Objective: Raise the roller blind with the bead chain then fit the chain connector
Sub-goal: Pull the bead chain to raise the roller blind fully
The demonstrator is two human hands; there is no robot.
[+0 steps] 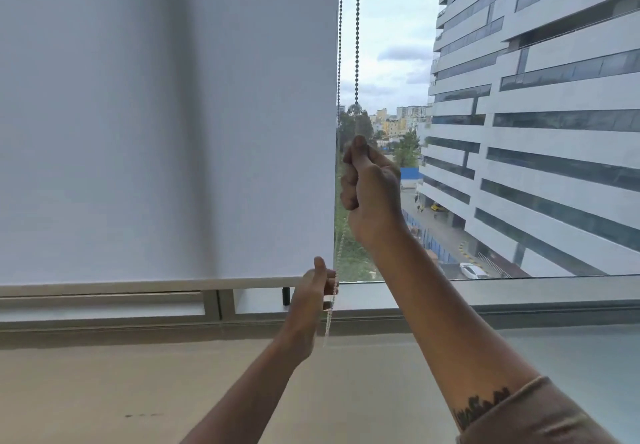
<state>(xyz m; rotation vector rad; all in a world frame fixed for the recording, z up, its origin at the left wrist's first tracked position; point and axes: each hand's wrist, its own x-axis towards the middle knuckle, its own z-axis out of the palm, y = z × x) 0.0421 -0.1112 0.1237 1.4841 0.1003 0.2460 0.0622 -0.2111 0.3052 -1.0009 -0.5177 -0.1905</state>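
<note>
Blind (pixel 166 114) barely raised, hem near the sill; your right hand (pixel 370 194) fists the bead chain (pixel 357 45) at 12 o'clock, left hand (pixel 313 294) pinches its lower run; connector unfitted, unseen.

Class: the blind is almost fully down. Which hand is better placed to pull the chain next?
The right hand: it grips the chain high, with room to pull down. The left hand holds it low, near the sill.

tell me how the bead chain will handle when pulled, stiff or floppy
Probably floppy: below the left hand the bead chain dangles loose and slightly curved. Above the right hand it runs straight, so it likely goes taut under pull. The beads should give some grip against slipping.
</note>
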